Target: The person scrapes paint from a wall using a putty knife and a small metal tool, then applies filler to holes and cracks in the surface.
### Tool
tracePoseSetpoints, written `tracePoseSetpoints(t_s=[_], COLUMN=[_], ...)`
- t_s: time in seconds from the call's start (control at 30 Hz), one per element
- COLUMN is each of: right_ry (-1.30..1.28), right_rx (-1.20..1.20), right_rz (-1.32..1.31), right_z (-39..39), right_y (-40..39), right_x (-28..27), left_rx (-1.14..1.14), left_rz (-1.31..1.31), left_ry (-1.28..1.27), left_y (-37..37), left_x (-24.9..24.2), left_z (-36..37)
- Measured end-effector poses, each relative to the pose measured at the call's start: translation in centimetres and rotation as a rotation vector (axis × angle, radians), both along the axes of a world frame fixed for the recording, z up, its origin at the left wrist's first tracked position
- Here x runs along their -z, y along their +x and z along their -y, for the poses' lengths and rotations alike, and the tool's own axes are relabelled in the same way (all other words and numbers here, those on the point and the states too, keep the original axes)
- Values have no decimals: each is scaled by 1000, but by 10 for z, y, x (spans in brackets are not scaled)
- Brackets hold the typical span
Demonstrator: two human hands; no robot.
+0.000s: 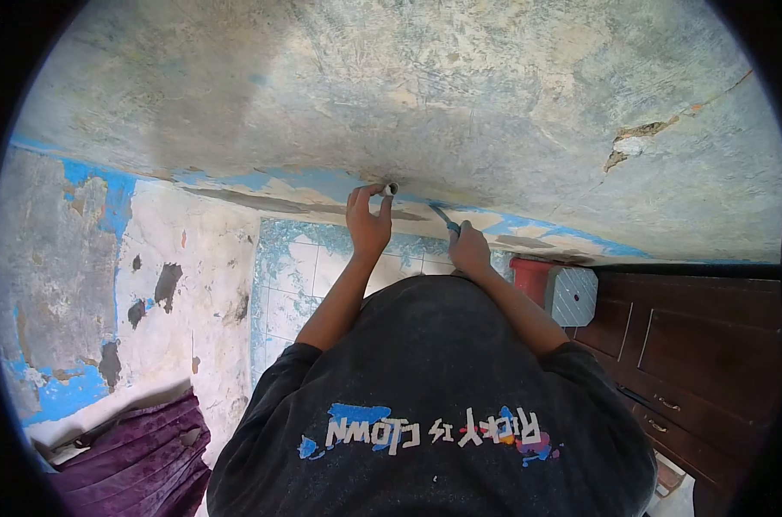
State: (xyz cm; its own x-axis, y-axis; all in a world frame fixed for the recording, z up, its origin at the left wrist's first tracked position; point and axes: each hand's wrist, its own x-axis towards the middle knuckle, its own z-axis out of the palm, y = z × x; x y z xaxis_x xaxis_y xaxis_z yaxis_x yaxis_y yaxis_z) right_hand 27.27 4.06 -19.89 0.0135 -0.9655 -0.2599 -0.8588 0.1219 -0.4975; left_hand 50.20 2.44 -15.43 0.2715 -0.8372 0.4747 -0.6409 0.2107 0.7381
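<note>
Out in front of the wall, my left hand (369, 226) pinches a small whitish ring-like piece (391, 189) with a dark hollow centre between thumb and fingers. To its right, my right hand (471, 250) is closed around the teal handle of a thin-bladed scraper (447, 219). The scraper's blade points up and left, its tip right at the strip of blue paint on the wall (529, 95). That wall is grey and patchy, with blue and cream peeling bands low down.
A red container (530, 277) and a grey speckled box-like piece (573, 295) stand right of my right arm. Beyond them is a dark wooden cabinet (710, 332). At left is a peeling side wall (184, 276) and purple cloth (137, 457). The tiled floor (287, 267) is speckled blue.
</note>
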Motion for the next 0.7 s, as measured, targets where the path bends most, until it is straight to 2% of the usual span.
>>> tracePoseSetpoints(t_s=[0.2, 0.3, 0.5, 0.7], right_ry=[83, 7, 96, 35], right_rx=[8, -10, -6, -58], right_rz=[-45, -54, -64, -114], right_z=[-2, -4, -4, -4], right_y=[0, 0, -2, -5], right_x=[-16, -8, -25, -16], left_rx=[-15, -7, 3, 17], left_rz=[8, -15, -6, -27], left_ry=[-18, -1, -38, -37], left_y=[5, 1, 2, -5], left_x=[-2, -1, 1, -1], left_z=[5, 8, 6, 5])
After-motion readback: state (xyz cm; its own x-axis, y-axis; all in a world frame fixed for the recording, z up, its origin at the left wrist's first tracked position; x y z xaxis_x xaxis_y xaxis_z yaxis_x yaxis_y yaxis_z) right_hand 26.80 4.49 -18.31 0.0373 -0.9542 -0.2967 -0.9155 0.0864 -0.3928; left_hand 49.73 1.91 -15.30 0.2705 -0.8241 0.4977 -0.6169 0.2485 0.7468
